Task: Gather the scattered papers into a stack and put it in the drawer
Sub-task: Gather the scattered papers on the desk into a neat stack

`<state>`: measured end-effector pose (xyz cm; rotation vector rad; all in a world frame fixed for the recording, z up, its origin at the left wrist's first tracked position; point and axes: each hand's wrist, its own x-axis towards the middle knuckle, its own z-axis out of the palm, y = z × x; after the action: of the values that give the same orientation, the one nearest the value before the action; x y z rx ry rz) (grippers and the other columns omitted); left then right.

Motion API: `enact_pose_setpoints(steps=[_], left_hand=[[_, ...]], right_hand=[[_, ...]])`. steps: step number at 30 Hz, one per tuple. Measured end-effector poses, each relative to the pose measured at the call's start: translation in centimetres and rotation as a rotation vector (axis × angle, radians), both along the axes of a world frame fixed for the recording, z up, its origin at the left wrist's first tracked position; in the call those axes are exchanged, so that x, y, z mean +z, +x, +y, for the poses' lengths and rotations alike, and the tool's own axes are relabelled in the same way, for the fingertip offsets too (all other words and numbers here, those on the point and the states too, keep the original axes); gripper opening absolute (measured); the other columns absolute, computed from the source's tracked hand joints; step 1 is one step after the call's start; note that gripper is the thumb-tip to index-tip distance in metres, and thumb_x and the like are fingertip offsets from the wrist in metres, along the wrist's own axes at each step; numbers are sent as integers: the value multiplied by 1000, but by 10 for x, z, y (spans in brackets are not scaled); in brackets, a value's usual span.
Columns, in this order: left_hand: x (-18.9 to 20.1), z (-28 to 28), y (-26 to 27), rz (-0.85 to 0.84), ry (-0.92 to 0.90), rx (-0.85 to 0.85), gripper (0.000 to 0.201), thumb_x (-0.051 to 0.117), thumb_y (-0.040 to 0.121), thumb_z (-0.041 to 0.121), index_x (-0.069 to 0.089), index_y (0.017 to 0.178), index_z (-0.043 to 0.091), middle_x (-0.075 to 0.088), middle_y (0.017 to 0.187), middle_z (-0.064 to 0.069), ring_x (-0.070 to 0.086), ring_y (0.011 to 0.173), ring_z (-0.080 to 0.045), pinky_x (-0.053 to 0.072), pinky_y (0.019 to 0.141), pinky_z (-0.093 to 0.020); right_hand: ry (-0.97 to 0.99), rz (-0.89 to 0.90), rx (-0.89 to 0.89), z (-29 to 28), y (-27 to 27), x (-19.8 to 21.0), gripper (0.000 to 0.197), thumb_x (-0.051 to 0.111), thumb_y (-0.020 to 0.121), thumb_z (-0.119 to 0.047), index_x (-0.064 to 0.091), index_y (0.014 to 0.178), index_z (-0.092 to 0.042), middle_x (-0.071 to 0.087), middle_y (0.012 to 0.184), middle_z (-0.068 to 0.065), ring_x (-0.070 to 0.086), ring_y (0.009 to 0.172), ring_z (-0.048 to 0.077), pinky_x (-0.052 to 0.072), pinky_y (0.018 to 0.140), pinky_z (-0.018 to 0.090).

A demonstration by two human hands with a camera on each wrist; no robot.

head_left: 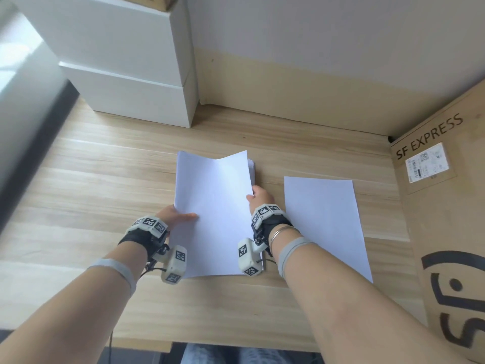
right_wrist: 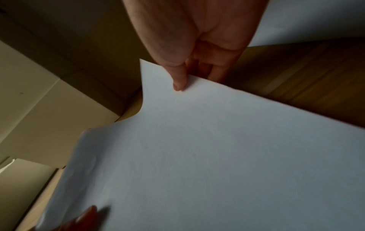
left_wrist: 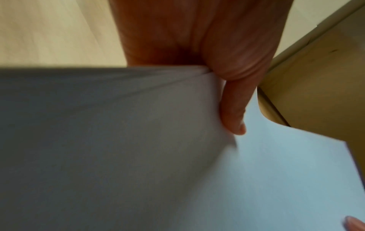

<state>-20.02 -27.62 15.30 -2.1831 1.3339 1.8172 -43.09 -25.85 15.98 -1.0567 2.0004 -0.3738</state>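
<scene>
A stack of white papers lies lengthwise on the wooden desk, its far end bowed upward. My left hand pinches the stack's left edge, thumb on top and fingers underneath. My right hand pinches the right edge the same way, thumb pressing the top sheet. One loose white sheet lies flat on the desk just right of my right hand. No drawer is seen as such; a white two-tier cabinet stands at the back left.
A large SF Express cardboard box walls off the right side, close to the loose sheet. A wall runs along the desk's back edge. My knees show below the desk's near edge.
</scene>
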Motion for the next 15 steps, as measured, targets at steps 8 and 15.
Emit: enact_pose_setpoints(steps=[8,15], left_hand=[[1,-7,-14,93,-36,102,43,72,79,13,58,113,-10,63,83,-17,60,84,-31,49,90,-45],[2,-5,-36,135,-21,83,42,73,78,12,61,111,-11,65,98,-26,60,90,-35,48,96,-51]], right_hand=[[-6,165,-307,21,-93,11,30,48,85,0,62,109,-11,67,111,13,63,94,28,47,75,25],[322,433,-421,71,-170,8,52,57,87,-14,35,134,-15,37,138,15,39,129,33,39,104,41]])
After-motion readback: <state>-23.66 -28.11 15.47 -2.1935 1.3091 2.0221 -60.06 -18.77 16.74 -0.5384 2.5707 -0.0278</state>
